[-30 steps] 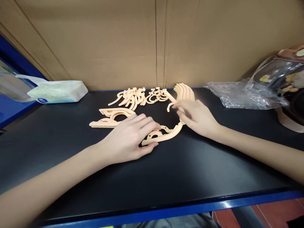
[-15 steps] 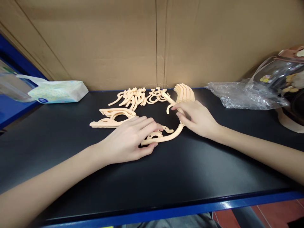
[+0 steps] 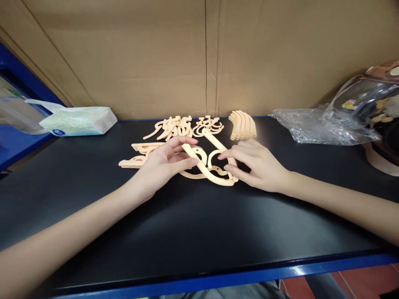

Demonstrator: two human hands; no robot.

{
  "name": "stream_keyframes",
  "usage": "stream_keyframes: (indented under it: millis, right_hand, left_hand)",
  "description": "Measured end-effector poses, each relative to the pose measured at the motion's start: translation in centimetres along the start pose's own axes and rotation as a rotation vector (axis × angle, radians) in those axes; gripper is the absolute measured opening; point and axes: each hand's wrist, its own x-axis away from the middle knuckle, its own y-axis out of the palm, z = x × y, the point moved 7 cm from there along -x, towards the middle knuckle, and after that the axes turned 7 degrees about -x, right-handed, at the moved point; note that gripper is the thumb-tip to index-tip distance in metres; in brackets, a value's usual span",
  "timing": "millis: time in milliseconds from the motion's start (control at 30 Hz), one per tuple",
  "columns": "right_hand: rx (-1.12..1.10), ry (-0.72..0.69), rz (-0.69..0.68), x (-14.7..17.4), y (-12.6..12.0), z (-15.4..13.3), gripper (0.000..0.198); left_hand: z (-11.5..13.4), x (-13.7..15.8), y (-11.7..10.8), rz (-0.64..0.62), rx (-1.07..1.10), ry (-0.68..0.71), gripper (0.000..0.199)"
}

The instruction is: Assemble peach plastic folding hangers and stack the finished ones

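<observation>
Pinching one bar of a cream folding hanger (image 3: 215, 177) between thumb and fingers, the left hand (image 3: 160, 164) works opposite the right hand (image 3: 262, 166), whose thumb and fingertips close narrowly around the other bar. The hanger stands over the black table (image 3: 199, 232), centred between the hands, its bars spread in a V that meets near the right thumb, with a hook (image 3: 211, 159) inside. The step in hand looks like setting the angle or fit of the bars at that joint; the next move seems to call for a steady right grip near the joint while the left guides its bar. Whether the curved strip below belongs to this piece I cannot tell. Behind lie curved parts (image 3: 174, 126), smaller hooks (image 3: 207, 126) and a row of bars (image 3: 243, 125).
</observation>
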Motion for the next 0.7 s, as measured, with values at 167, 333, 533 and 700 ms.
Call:
stream_keyframes:
  millis: [167,333,533,700]
  right_hand:
    - [-0.060,-0.025,-0.046,0.1,0.3,-1.0,0.018]
    - [-0.123,-0.045,-0.064,0.1,0.4,-1.0,0.019]
    - [-0.146,-0.144,-0.091,0.1,0.5,-2.0,0.029]
    - [-0.087,-0.212,-0.110,0.2,0.7,-2.7,0.035]
  left_hand:
    - [0.0,-0.1,0.6,-0.047,0.010,0.001,0.029]
    - [0.6,0.4,1.3,-0.063,-0.054,-0.017,0.041]
    - [1.7,0.9,1.9,-0.059,-0.163,0.048,0.046]
    - [1.9,1.0,1.7,-0.032,-0.231,0.090,0.057]
